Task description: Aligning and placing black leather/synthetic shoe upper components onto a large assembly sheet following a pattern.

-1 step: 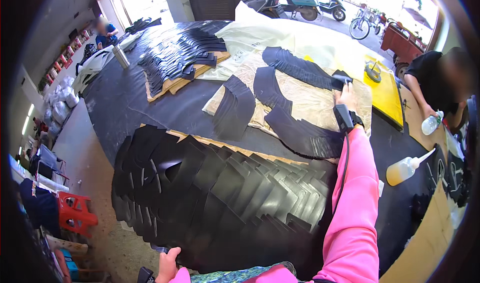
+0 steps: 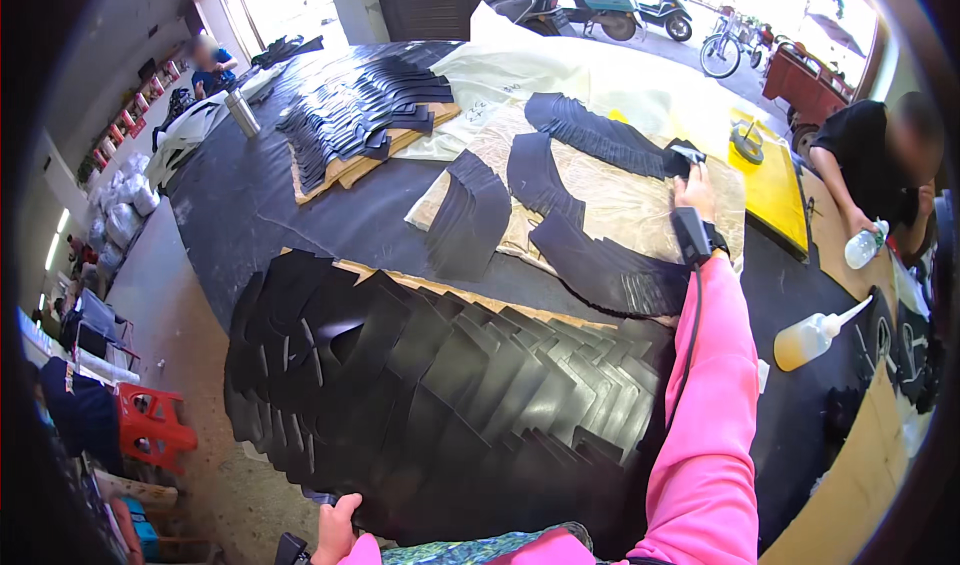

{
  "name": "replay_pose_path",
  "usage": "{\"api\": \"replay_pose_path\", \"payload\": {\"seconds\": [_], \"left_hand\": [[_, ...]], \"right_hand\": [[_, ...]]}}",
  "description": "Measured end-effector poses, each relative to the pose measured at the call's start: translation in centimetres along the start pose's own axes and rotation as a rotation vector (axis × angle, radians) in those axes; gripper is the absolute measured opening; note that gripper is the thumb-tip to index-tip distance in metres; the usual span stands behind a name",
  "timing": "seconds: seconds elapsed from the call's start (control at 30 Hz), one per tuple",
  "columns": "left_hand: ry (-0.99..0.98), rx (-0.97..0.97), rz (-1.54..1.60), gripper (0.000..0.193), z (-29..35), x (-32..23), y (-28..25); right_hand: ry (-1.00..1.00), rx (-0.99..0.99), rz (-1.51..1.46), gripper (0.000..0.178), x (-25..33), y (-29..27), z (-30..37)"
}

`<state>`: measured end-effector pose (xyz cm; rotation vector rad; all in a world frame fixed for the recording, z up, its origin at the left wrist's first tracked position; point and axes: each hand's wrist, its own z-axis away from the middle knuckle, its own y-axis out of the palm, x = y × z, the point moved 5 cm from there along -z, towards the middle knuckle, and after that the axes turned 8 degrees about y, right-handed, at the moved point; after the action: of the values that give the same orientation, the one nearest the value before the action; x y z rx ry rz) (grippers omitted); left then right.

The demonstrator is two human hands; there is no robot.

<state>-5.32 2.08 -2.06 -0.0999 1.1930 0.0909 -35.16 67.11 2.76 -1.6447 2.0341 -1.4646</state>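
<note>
My right hand (image 2: 697,193) reaches across the table, its fingers closed round a small tool with a pale, shiny head (image 2: 687,153). That head sits at the right end of a fanned row of curved black sheet pieces (image 2: 600,137). Three more fanned bunches of black pieces (image 2: 470,210) lie on or beside a cream-covered board (image 2: 625,215). In front of me spreads a big overlapping layer of shiny black pieces (image 2: 450,375). My left hand (image 2: 338,527) is closed at its near left edge, by a dark thing I cannot make out.
Another pile of black pieces (image 2: 365,105) rests on boards at the far left, near a metal flask (image 2: 242,113). To the right are a yellow slab with a tape roll (image 2: 745,143), a squeeze bottle (image 2: 805,342) and a person (image 2: 870,165) touching a clear bottle. A red stool (image 2: 155,425) stands left.
The pale head of the tool has tilted slightly, and my right hand has shifted a little. My left hand and the black pieces stay as they were.
</note>
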Motion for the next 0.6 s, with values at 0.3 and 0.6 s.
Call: {"api": "replay_pose_path", "payload": {"seconds": [0.3, 0.6], "left_hand": [[0.036, -0.167, 0.109, 0.025, 0.7, -2.4, 2.2], [0.077, -0.089, -0.287, 0.041, 0.9, 0.0, -1.9]], "right_hand": [[0.448, 0.159, -1.889, 0.022, 2.2, -3.4, -0.4], [0.192, 0.564, -1.954, 0.035, 7.8, -17.2, 3.7]]}}
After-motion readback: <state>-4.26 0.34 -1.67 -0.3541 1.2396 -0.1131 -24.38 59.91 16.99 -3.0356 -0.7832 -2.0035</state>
